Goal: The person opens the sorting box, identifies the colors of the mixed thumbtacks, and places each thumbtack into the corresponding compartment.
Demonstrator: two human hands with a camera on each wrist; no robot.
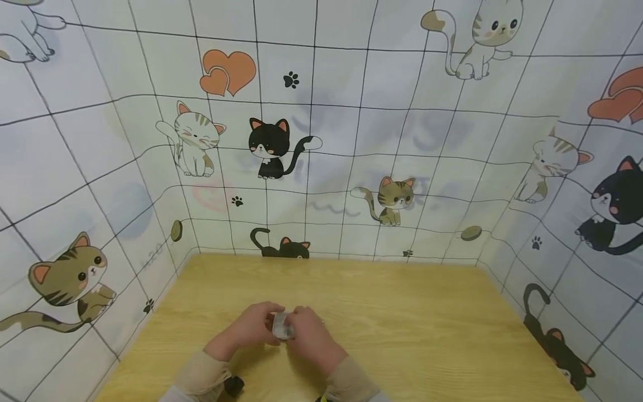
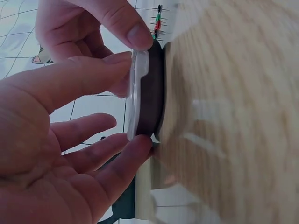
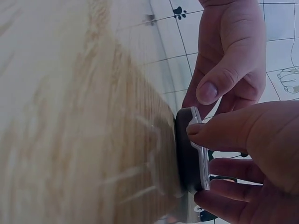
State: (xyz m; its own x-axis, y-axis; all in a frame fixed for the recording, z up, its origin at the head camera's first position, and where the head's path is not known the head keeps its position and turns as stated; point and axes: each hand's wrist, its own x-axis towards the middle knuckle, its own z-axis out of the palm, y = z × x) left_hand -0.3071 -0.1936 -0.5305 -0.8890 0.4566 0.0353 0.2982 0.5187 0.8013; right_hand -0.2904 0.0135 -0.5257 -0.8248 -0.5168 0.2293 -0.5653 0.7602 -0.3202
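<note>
A small rounded box [image 1: 283,325] with a clear plastic lid [image 2: 135,95] and a dark body [image 2: 153,91] stands low at the wooden tabletop, between both hands. My left hand [image 1: 254,325] holds it from the left, thumb at the lid and a fingertip at the opposite edge in the left wrist view. My right hand [image 1: 312,335] grips it from the right; its thumb [image 3: 210,130] lies over the lid's edge while other fingertips touch the far end. The lid sits against the dark body. Fingers hide part of the box in the head view.
The pale wooden table [image 1: 402,312] ends at walls covered with a cat-print grid sheet [image 1: 341,134]. A thin red, green and black piece with fine pins [image 2: 158,23] appears beyond the box. A black object [image 1: 233,385] shows by the left sleeve.
</note>
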